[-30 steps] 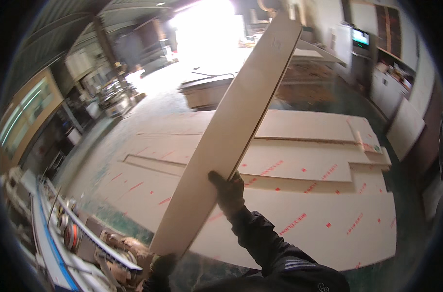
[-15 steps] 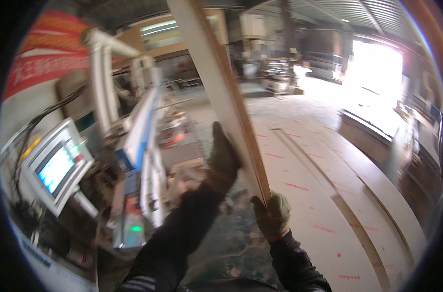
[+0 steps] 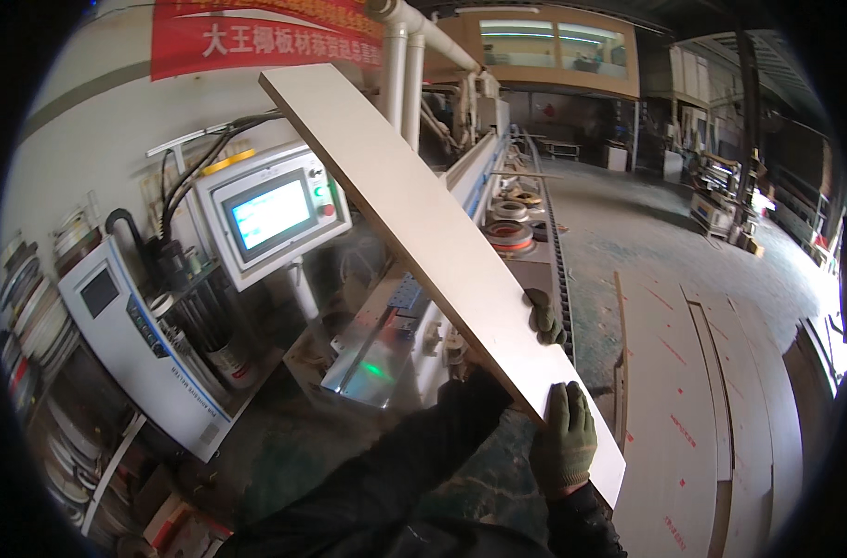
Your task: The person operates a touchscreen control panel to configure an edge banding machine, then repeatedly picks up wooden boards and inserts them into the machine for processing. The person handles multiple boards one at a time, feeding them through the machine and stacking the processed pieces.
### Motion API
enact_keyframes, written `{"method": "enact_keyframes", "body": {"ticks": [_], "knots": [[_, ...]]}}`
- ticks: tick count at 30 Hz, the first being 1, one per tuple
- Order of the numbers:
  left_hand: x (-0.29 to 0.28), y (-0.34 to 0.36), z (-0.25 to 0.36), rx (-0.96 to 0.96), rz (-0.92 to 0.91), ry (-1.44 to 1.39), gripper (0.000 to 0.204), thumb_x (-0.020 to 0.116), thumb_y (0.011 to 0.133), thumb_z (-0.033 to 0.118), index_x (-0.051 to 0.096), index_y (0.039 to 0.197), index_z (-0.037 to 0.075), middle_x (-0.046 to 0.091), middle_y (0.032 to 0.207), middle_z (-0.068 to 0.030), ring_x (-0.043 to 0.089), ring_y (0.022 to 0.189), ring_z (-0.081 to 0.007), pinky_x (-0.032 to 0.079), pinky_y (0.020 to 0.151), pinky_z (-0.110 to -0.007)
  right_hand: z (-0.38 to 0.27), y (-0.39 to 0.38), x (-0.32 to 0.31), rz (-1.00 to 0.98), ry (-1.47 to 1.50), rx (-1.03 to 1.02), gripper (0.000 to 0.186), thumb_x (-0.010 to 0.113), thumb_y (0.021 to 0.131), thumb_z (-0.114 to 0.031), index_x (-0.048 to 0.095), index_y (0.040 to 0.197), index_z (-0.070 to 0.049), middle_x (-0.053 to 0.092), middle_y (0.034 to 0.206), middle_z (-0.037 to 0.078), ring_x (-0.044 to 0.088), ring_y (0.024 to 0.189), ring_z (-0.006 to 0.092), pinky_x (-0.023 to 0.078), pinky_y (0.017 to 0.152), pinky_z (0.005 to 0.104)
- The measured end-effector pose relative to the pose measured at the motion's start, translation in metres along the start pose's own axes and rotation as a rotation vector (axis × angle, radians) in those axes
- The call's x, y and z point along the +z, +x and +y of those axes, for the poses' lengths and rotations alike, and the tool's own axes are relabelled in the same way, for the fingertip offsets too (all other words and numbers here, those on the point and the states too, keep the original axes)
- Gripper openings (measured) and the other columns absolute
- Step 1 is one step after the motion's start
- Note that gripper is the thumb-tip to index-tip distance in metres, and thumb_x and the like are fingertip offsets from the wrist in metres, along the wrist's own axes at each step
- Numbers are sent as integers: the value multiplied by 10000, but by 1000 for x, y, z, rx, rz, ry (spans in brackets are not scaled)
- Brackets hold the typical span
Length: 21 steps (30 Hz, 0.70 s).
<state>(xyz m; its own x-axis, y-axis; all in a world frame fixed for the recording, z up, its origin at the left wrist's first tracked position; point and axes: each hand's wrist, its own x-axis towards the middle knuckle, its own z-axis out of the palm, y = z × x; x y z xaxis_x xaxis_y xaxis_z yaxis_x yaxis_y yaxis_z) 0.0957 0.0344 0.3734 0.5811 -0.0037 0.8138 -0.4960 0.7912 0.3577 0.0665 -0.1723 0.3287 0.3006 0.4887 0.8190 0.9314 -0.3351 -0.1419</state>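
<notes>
Two gloved hands on one long pale board [image 3: 414, 223], and you hold it slanted across the view, far end up at the top left under the red banner [image 3: 256, 33], near end low at the right by your body. Your right hand [image 3: 563, 442] wraps the near end, fingers curled over the top face, thumb side hidden under the board, so it's a full clasp on the edge. Your left hand [image 3: 544, 321] sits further up on the board's right edge; only the fingertips curl over the rim, rest of the hand is behind the board. Left forearm, dark sleeve, passes under the board.

Board is in the air, above the machine [image 3: 396, 344] and not touching it as far as I can tell. Touch panel [image 3: 273, 212] with a lit screen stands left of the board, close behind it. White cabinet [image 3: 140, 349] lower left, cans and tape rolls about it. Long conveyor track [image 3: 549, 232] runs away from you just right of the board. Large flat sheets [image 3: 693, 400] lie on the floor at the right, well apart from your hands.
</notes>
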Motion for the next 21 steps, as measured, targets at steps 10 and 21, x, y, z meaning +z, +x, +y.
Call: {"method": "enact_keyframes", "body": {"ticks": [10, 21], "knots": [[48, -83, 13, -7, 512, 598, 422, 618, 1057, 330, 566, 1346, 28, 606, 1266, -111, 644, 1084, -246, 551, 951, -428, 113, 52, -74, -569, 647, 112, 552, 879, 775, -192, 654, 1250, -24, 731, 1043, 174, 715, 941, 310, 569, 800, 430], [10, -186, -93, 114, 831, 364, 273, 516, 1081, 86, 577, 1325, -20, 659, 1266, -112, 666, 1083, -156, 567, 911, -282, 164, 53, -32, -1019, 802, 142, 902, 935, 743, -366, 516, 1487, -76, 656, 1313, 177, 626, 1184, 278, 509, 1018, 420]]}}
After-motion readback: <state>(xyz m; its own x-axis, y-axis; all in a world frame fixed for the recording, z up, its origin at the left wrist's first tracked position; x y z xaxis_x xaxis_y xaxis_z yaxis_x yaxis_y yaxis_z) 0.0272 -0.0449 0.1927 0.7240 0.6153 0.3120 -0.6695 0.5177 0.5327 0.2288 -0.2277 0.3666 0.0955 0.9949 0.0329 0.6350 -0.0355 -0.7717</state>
